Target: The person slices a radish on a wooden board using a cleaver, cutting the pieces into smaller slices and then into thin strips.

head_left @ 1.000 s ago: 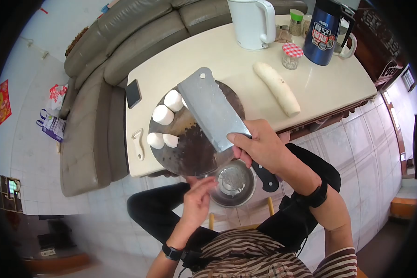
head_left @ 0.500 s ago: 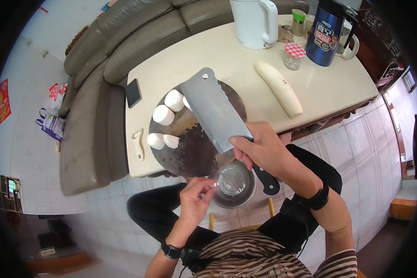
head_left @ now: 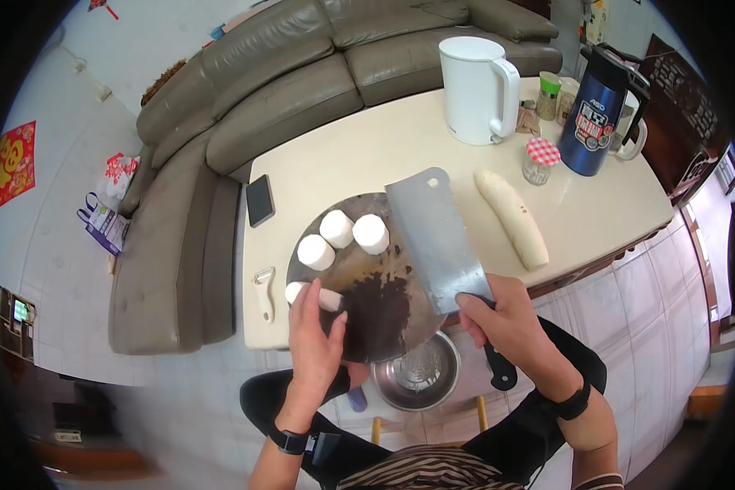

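The right hand (head_left: pixel 506 327) clamps its fingers round the cleaver (head_left: pixel 437 233) over the chopping board (head_left: pixel 371 282) while the left hand (head_left: pixel 314 335) lies flat-fingered, gripping nothing (apparently steadying the board overhanging the bowl (head_left: pixel 416 377)).

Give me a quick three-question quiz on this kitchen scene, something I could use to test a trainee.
1. Multiple choice: what does the right hand hold?
A. a peeler
B. a cleaver
C. a phone

2. True or false: the metal bowl is off the table, below its near edge.

3. Fill in the number: ___ round white chunks stand close together on the far left part of the cutting board.

Key:
1. B, gripped by the handle with the blade lying over the cutting board.
2. True.
3. Three.
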The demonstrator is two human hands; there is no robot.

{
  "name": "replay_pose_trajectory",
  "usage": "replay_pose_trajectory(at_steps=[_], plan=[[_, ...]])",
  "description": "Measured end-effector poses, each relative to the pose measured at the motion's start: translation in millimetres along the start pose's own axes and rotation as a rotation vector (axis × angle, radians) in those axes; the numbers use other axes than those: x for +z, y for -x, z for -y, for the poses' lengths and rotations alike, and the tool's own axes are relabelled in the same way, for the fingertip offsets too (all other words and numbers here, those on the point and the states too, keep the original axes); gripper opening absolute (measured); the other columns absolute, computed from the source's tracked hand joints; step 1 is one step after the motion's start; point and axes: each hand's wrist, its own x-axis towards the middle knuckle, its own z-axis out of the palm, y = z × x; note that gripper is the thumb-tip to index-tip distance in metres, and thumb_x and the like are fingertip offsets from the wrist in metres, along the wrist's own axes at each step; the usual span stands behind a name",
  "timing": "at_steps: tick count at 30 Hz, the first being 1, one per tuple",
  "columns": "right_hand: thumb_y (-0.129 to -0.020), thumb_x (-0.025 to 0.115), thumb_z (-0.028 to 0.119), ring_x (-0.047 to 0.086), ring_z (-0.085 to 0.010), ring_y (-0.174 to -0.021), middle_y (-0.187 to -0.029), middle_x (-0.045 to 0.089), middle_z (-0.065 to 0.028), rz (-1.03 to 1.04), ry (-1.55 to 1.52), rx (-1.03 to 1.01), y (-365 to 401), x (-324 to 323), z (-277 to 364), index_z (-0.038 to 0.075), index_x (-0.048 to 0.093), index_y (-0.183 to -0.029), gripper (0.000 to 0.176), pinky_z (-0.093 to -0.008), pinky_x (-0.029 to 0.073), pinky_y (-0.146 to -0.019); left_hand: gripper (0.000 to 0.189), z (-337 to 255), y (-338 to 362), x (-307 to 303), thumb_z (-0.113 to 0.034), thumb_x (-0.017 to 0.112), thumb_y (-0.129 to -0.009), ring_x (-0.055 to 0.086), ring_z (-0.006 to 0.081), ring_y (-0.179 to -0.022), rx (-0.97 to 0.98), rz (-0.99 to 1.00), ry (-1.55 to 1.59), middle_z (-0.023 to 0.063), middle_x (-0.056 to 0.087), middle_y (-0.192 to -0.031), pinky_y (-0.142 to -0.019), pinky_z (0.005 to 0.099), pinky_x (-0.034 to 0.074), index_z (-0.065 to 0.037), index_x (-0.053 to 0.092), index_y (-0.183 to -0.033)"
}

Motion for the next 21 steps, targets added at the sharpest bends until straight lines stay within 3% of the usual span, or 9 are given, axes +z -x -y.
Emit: replay_pose_trajectory(at_steps=[3, 6, 8, 11, 13, 16, 18, 19, 21], plan=[[-0.092, 0.056, 0.011, 0.051, -0.0077, -0.048, -0.066, 0.057, -0.0038, -0.039, 0.012, 0.009, 0, -6, 0, -0.004, 0.057, -0.089, 0.015, -0.0232, 0.041, -0.045, 0.061, 14, -8, 11, -0.001, 0.071, -0.081, 0.061, 0.0297, -0.095, -0.001, 0.069, -0.086, 0.0179, 0.056, -0.121, -0.081, 0.0351, 0.051, -0.003, 0.048, -0.137], [-0.092, 0.056, 0.010, 0.051, -0.0071, -0.052, -0.066, 0.057, -0.0033, -0.022, 0.015, 0.020, 1, -6, 2, -0.004, 0.058, -0.090, 0.014, -0.0221, 0.042, -0.046, 0.051, 23, -13, 12, -0.003, 0.073, -0.080, 0.062, 0.0275, -0.084, -0.003, 0.079, -0.109, 0.0184, 0.057, -0.115, -0.074, 0.0343, 0.051, 0.000, 0.055, -0.128], [-0.092, 0.056, 0.009, 0.051, -0.0068, -0.055, -0.067, 0.057, -0.0027, -0.005, 0.007, 0.016, 2, -2, 6, -0.004, 0.058, -0.091, 0.013, -0.0223, 0.042, -0.047, 0.038, 21, -13, 8, -0.003, 0.075, -0.079, 0.061, 0.0244, -0.072, -0.072, 0.113, -0.064, 0.0163, 0.061, -0.103, -0.066, 0.0336, 0.051, 0.002, 0.062, -0.114], [-0.091, 0.056, 0.008, 0.051, -0.0076, -0.059, -0.067, 0.057, -0.0026, 0.035, 0.025, -0.014, 2, 4, -3, -0.005, 0.059, -0.093, 0.013, -0.0249, 0.043, -0.052, 0.028, 13, -11, 1, -0.005, 0.078, -0.078, 0.062, 0.0214, -0.068, -0.170, 0.120, 0.034, 0.0138, 0.065, -0.089, -0.064, 0.0324, 0.051, 0.002, 0.065, -0.102], [-0.091, 0.056, 0.008, 0.052, -0.0086, -0.061, -0.066, 0.057, -0.0031, 0.056, 0.054, -0.038, 1, 7, -10, -0.006, 0.059, -0.094, 0.014, -0.0272, 0.044, -0.054, 0.028, 8, -5, -1, -0.006, 0.078, -0.079, 0.063, 0.0201, -0.069, -0.224, 0.145, 0.068, 0.0132, 0.066, -0.086, -0.064, 0.0318, 0.051, 0.002, 0.064, -0.103], [-0.090, 0.057, 0.009, 0.051, -0.0154, -0.059, -0.064, 0.056, -0.0104, 0.106, 0.129, -0.049, 1, 15, -15, -0.007, 0.057, -0.095, 0.017, -0.0331, 0.044, -0.058, 0.029, 0, 5, -2, -0.007, 0.078, -0.080, 0.064, 0.0181, -0.071, -0.259, 0.187, 0.134, 0.0126, 0.068, -0.083, -0.065, 0.0309, 0.051, 0.001, 0.064, -0.103], [-0.090, 0.059, 0.011, 0.053, -0.0289, -0.055, -0.063, 0.054, -0.0199, 0.135, 0.253, -0.106, -1, 19, -22, -0.007, 0.055, -0.091, 0.019, -0.0382, 0.044, -0.057, 0.029, -7, 12, -3, -0.007, 0.078, -0.080, 0.066, 0.0192, -0.073, -0.240, 0.204, 0.182, 0.0129, 0.069, -0.083, -0.065, 0.0312, 0.051, 0.001, 0.064, -0.104], [-0.090, 0.059, 0.011, 0.053, -0.0289, -0.055, -0.063, 0.054, -0.0199, 0.136, 0.255, -0.100, 0, 20, -23, -0.007, 0.055, -0.091, 0.019, -0.0382, 0.044, -0.057, 0.029, -12, 15, -5, -0.007, 0.078, -0.080, 0.066, 0.0192, -0.073, -0.244, 0.208, 0.184, 0.0129, 0.069, -0.083, -0.065, 0.0312, 0.051, 0.001, 0.064, -0.104], [-0.089, 0.059, 0.012, 0.054, -0.0407, -0.058, -0.063, 0.054, -0.0246, 0.137, 0.395, -0.170, 2, 24, -25, -0.004, 0.052, -0.084, 0.018, -0.0425, 0.043, -0.056, 0.031, -21, 20, -10, -0.011, 0.079, -0.077, 0.064, 0.0309, -0.071, -0.151, 0.199, 0.146, 0.0164, 0.064, -0.086, -0.065, 0.0368, 0.051, 0.000, 0.063, -0.102]])
